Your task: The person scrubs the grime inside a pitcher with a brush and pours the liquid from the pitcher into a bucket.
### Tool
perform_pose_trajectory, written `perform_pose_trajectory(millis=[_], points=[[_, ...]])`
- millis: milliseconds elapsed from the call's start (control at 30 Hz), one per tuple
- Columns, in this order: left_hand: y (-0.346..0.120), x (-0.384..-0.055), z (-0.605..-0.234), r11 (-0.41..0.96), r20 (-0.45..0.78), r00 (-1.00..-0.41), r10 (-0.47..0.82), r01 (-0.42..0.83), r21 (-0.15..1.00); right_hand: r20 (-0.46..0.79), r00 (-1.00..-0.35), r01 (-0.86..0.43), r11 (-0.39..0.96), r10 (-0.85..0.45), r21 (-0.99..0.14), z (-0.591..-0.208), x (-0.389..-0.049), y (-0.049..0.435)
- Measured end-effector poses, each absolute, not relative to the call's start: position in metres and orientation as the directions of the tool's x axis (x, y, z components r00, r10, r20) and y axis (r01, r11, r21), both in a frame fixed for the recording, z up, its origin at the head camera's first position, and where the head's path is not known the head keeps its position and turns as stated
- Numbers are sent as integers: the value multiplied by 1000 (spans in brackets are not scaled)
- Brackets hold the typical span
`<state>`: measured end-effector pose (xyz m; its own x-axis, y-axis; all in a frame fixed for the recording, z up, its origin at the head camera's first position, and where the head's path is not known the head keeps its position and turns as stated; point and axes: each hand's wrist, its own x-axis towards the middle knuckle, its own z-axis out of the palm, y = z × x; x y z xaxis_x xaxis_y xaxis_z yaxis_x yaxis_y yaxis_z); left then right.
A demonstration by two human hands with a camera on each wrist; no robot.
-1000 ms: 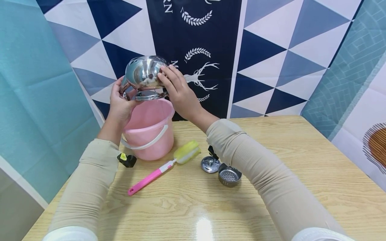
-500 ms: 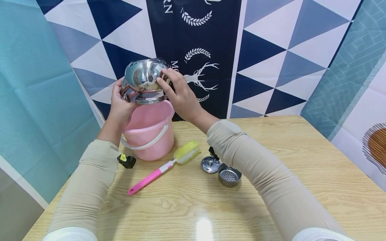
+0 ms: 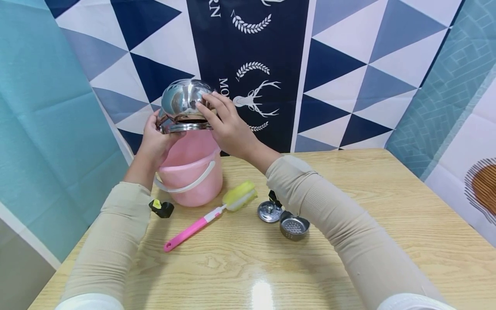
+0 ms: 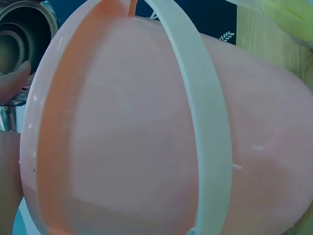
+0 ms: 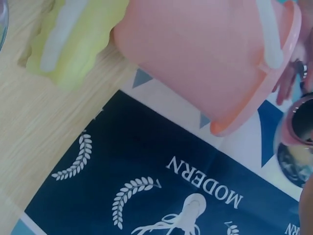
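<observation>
A shiny steel teapot (image 3: 182,101) is held upside down over a pink bucket (image 3: 195,183), its mouth facing down. My left hand (image 3: 155,137) grips it at the handle side, and the left thumb shows at the rim in the left wrist view. My right hand (image 3: 228,122) holds the other side, fingers spread over the rounded body; its thumb is hidden. The right wrist view catches only part of the teapot (image 5: 293,161) at its right edge. In the left wrist view, the dark inside of the teapot (image 4: 29,29) shows beyond the bucket's rim.
A pink-handled brush (image 3: 190,232) with a yellow sponge head lies before the bucket. Right of it, a small steel lid (image 3: 269,212) and a perforated strainer basket (image 3: 294,226) rest on the wooden table (image 3: 217,275). Patterned cloth (image 3: 341,86) hangs behind.
The teapot has sunk slightly toward the bucket and its rim has levelled. My right fingers have shifted a little left and down on its body.
</observation>
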<state>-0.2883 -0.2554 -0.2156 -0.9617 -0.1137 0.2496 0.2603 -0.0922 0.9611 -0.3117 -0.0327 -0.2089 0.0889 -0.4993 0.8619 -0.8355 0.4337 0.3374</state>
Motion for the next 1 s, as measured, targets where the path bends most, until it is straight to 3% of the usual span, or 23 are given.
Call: perform_pose_trajectory(millis=[167,300,600,800,1000], points=[[-257,-286,-212,-206,137,-984,-114,158,966,832,-128,-847,496,-540,192,-208,-303,-32],[-257,-285,-211,-264,116,-988,-102,140,954,798,-306,-837,547,-518,34,-206,-298,-30],[-256,-283,-208,-174,114,-991,-67,124,977,693,-556,-762,615,-459,-204,-191,-292,-22],[-252,-282,-206,-147,128,-990,-51,135,980,631,-636,-709,660,-444,-250,-179,-289,-12],[-245,-278,-203,-154,149,-988,-35,153,976,626,-630,-721,644,-459,-254,-177,-284,0]])
